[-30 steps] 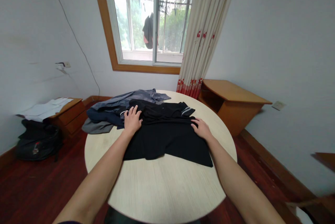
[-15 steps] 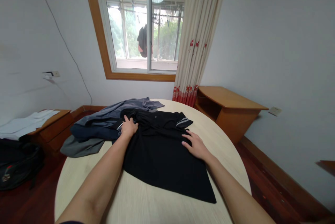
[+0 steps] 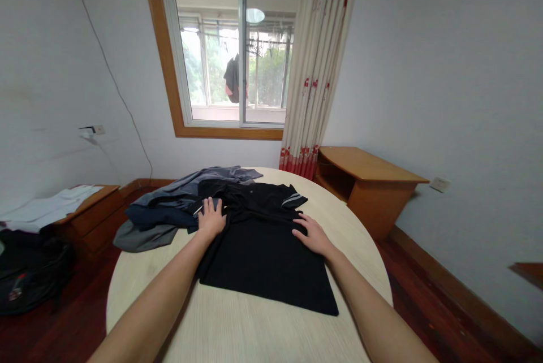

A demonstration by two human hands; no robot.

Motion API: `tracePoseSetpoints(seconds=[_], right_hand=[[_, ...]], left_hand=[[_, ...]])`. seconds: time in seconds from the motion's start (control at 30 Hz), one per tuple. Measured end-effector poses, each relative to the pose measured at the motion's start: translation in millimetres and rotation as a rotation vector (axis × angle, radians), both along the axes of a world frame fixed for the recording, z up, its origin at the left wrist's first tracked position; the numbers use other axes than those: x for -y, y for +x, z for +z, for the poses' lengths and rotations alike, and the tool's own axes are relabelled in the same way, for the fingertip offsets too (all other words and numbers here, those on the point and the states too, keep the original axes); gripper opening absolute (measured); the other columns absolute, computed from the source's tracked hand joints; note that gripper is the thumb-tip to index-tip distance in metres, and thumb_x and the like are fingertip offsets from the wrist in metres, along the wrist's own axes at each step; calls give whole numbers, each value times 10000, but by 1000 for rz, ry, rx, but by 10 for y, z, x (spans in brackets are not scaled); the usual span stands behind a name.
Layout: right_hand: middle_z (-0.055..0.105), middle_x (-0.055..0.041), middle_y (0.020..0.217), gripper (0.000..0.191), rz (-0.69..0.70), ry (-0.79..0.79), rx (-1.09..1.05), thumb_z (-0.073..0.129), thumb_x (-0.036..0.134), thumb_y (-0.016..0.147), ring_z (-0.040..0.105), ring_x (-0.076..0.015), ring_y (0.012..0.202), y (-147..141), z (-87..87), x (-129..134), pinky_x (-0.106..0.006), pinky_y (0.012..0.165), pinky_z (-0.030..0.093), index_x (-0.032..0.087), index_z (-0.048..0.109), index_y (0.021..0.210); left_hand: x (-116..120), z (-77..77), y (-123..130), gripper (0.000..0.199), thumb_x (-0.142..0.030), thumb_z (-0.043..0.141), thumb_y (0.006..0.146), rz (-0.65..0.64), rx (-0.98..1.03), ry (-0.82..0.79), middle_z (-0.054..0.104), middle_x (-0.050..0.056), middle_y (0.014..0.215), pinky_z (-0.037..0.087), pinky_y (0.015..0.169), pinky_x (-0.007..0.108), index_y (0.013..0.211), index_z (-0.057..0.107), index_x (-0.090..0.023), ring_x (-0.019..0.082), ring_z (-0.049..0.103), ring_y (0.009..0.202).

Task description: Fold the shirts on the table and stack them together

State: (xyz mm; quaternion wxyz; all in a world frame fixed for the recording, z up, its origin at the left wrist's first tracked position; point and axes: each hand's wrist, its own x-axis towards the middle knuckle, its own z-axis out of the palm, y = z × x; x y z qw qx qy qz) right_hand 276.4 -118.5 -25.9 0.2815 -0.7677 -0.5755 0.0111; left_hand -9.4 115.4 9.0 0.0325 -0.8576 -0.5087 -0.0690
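A black short-sleeved polo shirt (image 3: pixel 263 255) lies spread on the round pale table (image 3: pixel 237 329), its hem toward me and its striped sleeve cuff (image 3: pixel 293 200) at the far right. My left hand (image 3: pixel 211 218) rests on the shirt's left side near the other sleeve, fingers spread. On the shirt's right edge, below the striped cuff, lies my right hand (image 3: pixel 313 235) with its fingers apart. The cloth around the collar is bunched and dark, so its folds are hard to make out.
Left of the shirt is a heap of grey and navy clothes (image 3: pixel 159 213). A wooden desk (image 3: pixel 369 182) stands beyond the table at right, beside a curtain (image 3: pixel 316 69). At left are a wooden cabinet (image 3: pixel 97 213) with papers and a black backpack (image 3: pixel 34 267).
My left hand has flattened, its fingers now stretched forward over the left sleeve area. The shirt's lower left hem lies straighter. My right hand stays on the right edge; the view has tilted up slightly.
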Motion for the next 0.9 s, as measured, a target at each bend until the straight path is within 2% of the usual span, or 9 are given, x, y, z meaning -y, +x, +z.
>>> tracePoseSetpoints(seconds=[0.1, 0.2, 0.27, 0.43, 0.57, 0.67, 0.8, 0.9], right_hand=[[546, -162, 1433, 407, 13, 114, -72, 602, 388, 890, 509, -296, 1341, 72, -38, 24, -477, 1155, 364, 181, 688, 1230], [605, -141, 1332, 359, -16, 218, -127, 606, 352, 867, 557, -275, 1274, 120, -56, 49, -462, 1134, 394, 192, 699, 1175], [626, -129, 1268, 346, -43, 255, -173, 603, 323, 849, 594, -260, 1203, 123, -57, 58, -441, 1093, 441, 192, 699, 1154], [601, -126, 1251, 352, -95, 296, -235, 606, 284, 805, 617, -246, 1120, 69, -30, 86, -410, 1010, 504, 189, 710, 1127], [612, -123, 1246, 365, -89, 279, -237, 623, 275, 780, 607, -259, 1141, 19, 5, 171, -418, 972, 518, 199, 724, 1122], [638, -115, 1255, 370, -10, 245, -241, 647, 232, 738, 598, -266, 1185, -32, 23, 284, -434, 1015, 491, 207, 740, 1095], [689, -85, 1249, 335, 167, 151, -281, 650, 188, 718, 610, -254, 1217, -70, 66, 496, -453, 1124, 408, 222, 767, 1030], [714, -71, 1235, 296, 205, 54, -314, 640, 174, 718, 633, -261, 1205, -17, 153, 669, -464, 1124, 415, 230, 782, 972]], left_hand=[[232, -19, -153, 583, -308, 464, 977, -87, -38, -9, 268, 205, 1635, 249, 1182, 556, 1539, 391, -170, 349, 229, 1517], [385, -23, -334, 501, -267, 455, 975, -164, 13, -16, 466, 182, 1523, 393, 1109, 468, 1465, 481, -168, 310, 441, 1396], [446, -10, -448, 470, -275, 471, 970, -180, 66, -23, 568, 162, 1417, 466, 1027, 420, 1427, 513, -174, 301, 525, 1301], [490, 54, -596, 436, -279, 499, 968, -150, 215, -126, 643, 136, 1332, 487, 968, 354, 1389, 528, -172, 270, 627, 1177], [459, 102, -642, 414, -334, 464, 1001, -120, 265, -231, 691, 151, 1262, 478, 957, 342, 1368, 541, -160, 270, 651, 1163], [494, 132, -728, 502, -386, 586, 942, -146, 257, -310, 730, 142, 1154, 491, 905, 321, 1381, 524, -151, 273, 671, 1116], [668, 167, -907, 594, -238, 693, 826, -210, 219, -370, 744, 84, 967, 497, 775, 276, 1381, 505, -138, 241, 707, 947], [800, 231, -1069, 587, -190, 701, 785, -188, 218, -384, 732, 73, 962, 493, 748, 272, 1341, 515, -152, 235, 706, 919]])
